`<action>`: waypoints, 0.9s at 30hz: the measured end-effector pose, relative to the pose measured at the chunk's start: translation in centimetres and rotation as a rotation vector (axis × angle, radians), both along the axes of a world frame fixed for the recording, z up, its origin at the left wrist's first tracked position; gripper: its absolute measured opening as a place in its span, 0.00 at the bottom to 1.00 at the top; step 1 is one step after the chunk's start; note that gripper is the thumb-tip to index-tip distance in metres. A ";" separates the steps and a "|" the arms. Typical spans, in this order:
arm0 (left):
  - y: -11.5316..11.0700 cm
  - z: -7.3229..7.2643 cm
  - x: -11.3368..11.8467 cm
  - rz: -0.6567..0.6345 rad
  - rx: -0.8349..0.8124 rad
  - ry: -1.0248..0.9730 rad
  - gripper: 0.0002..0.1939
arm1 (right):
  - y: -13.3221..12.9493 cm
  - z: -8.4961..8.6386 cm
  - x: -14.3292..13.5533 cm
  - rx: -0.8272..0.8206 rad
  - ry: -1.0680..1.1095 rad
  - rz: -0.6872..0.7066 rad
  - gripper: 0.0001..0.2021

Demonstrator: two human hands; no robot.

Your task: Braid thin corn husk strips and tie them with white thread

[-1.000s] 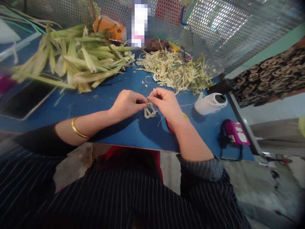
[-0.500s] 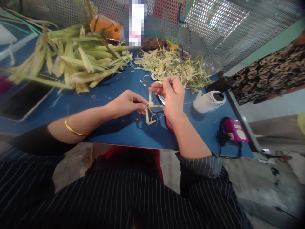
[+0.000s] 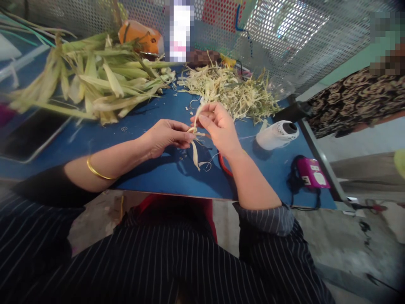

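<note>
A small knotted piece of pale husk strips (image 3: 195, 154) is between my two hands above the blue table (image 3: 152, 169). My left hand (image 3: 171, 135) pinches it near its middle, thumb on top. My right hand (image 3: 218, 124) has its fingers curled round an upright strip at the top of the piece. Loose ends and thin threads hang below. Under my right wrist, partly hidden, lie red-handled scissors (image 3: 225, 164). A cone of white thread (image 3: 274, 135) stands to the right, with a fine thread running toward my hands.
Long green husks (image 3: 104, 80) cover the back left, beside a dark flat tray (image 3: 34, 131). Shredded husk (image 3: 234, 90) is heaped behind my hands. An orange object (image 3: 142, 38) sits at the back. A magenta box (image 3: 313, 173) with a black cord lies at the right edge. Another person's patterned clothing (image 3: 357, 99) shows at right.
My right hand has shifted left, closer to my left hand, and the upright strip has bent over toward it. The hanging end now points more downward. More of the thread shows near the cone.
</note>
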State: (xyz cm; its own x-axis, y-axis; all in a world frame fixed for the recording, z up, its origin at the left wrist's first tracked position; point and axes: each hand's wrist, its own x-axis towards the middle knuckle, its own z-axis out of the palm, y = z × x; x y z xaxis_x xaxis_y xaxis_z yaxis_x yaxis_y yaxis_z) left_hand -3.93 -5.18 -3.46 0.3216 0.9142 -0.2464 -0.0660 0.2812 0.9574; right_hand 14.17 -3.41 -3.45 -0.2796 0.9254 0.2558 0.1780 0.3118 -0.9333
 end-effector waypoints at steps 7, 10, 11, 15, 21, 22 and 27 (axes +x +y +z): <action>0.3 0.2 -0.1 0.152 -0.006 -0.050 0.09 | 0.4 0.7 1.6 0.089 -0.307 0.098 0.10; 0.3 0.1 0.1 0.203 0.002 -0.079 0.09 | 0.5 0.4 1.4 0.107 -0.312 0.072 0.10; 0.3 0.0 0.2 0.214 0.000 -0.088 0.09 | 0.6 0.2 1.4 0.095 -0.321 0.053 0.09; 0.5 -0.4 0.4 0.230 -0.038 -0.119 0.09 | 1.0 -0.6 1.3 0.111 -0.437 -0.058 0.08; 0.8 -0.1 0.0 0.281 -0.005 -0.147 0.07 | -2.0 0.3 -0.3 0.633 -0.501 -0.395 0.11; 0.8 0.1 0.0 0.282 -0.006 -0.157 0.06 | -2.7 0.3 -0.8 0.651 -0.511 -0.340 0.13; 0.7 0.5 0.1 0.303 -0.058 -0.279 0.05 | -3.2 -1.6 -3.2 0.299 -0.511 -0.178 0.15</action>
